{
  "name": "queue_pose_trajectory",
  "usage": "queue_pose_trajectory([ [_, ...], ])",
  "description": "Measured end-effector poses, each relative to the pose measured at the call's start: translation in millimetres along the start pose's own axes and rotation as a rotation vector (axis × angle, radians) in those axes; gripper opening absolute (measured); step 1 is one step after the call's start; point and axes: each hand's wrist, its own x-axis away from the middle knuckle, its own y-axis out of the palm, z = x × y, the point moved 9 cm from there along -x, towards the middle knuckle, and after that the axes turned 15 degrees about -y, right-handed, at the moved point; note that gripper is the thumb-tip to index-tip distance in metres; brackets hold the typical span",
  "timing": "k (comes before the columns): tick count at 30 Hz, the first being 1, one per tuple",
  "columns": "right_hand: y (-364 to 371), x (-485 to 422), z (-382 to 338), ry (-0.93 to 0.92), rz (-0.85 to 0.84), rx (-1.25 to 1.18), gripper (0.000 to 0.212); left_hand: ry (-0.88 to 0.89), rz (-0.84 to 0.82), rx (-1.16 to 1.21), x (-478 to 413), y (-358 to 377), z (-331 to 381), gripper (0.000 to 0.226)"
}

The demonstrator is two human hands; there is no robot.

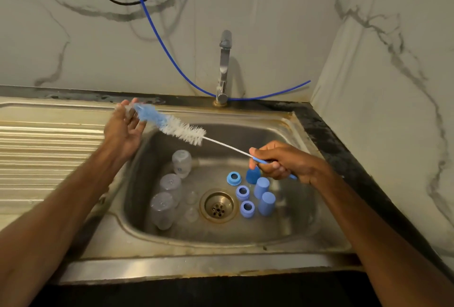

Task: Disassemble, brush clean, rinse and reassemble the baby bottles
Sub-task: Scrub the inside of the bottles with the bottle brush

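So the three clear bottles (170,185) sit upside down in the sink (258,132), left of the drain (218,206), with the blue collars (242,192) and caps (267,203) grouped on its right. The right hand (280,161) is curled tight round the blue handle of the bottle brush (181,129), which angles up-left over the basin. The left hand (122,129) is raised palm-up, fingers spread at the brush's blue tip. It's blurry there, so can't tell if it's holding anything. The print on the far bottle is unreadable.
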Motion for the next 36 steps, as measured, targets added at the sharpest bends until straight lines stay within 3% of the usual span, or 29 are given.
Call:
queue_pose_trajectory([
  [3,-10,-1,-11,-0.071,0.149,0.099,0.039,0.027,0.045,-0.003,3,-1,2,0.031],
  [9,33,-18,-30,-0.257,0.288,0.14,0.03,-0.155,-0.163,-0.393,32,59,-82,0.027],
  [15,29,-27,-34,-0.221,0.422,0.182,0.03,-0.314,-0.263,-0.389,42,72,-111,0.035],
  [21,50,-36,-26,-0.212,0.334,0.153,0.036,-0.243,-0.237,-0.321,39,66,-96,0.032],
  [25,50,-25,-18,-0.217,0.419,0.18,0.039,-0.214,-0.182,-0.219,28,53,-81,0.033],
  [29,37,-29,-24,-0.24,0.494,0.216,0.041,-0.238,-0.249,-0.258,35,64,-88,0.032],
  [33,51,-27,-18,-0.24,0.421,0.251,0.043,-0.165,-0.162,-0.27,27,51,-66,0.029],
  [36,52,-29,-24,-0.289,0.441,0.317,0.043,-0.18,-0.227,-0.394,34,58,-75,0.032],
])
